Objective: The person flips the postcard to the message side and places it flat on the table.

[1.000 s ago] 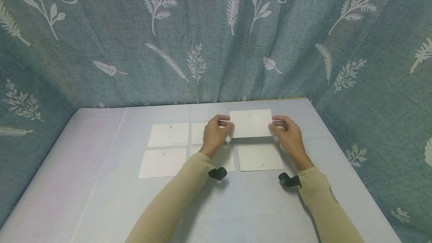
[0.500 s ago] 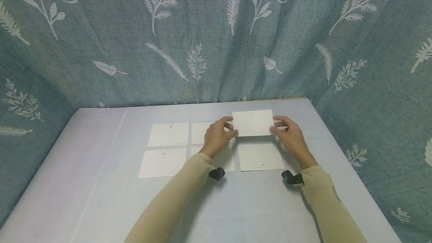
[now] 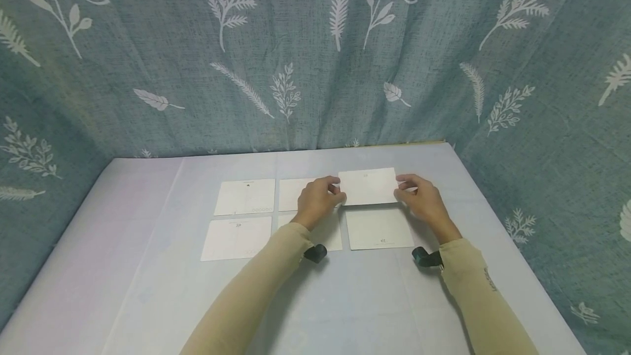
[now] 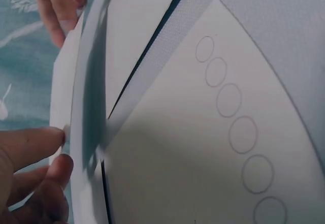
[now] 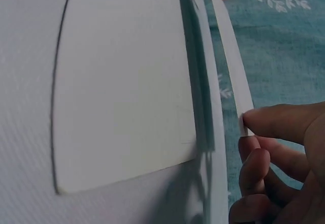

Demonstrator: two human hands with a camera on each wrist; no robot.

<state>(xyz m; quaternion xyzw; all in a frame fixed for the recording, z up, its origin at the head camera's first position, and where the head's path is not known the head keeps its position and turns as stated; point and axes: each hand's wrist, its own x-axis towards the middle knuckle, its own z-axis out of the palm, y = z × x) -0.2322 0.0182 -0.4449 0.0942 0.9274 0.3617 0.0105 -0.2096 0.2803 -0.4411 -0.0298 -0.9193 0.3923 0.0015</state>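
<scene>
A white paper card is held by its two short sides just above the table. My left hand pinches its left edge, and my right hand pinches its right edge between thumb and fingers. In the right wrist view the card shows as a thin strip at the fingertips of my right hand. Nearer me lies another white card with a small mark at its bottom edge. My left forearm partly covers a middle card; a card with a row of printed circles fills the left wrist view.
Two cards lie at the left, a far one and a near one. A far middle card is partly behind my left hand. The pale table ends at a blue-green leaf-patterned curtain.
Both hands first shifted slightly right with the card, then lowered it closer to the table. The gap above the near right card has narrowed. The lying cards have stayed in place.
</scene>
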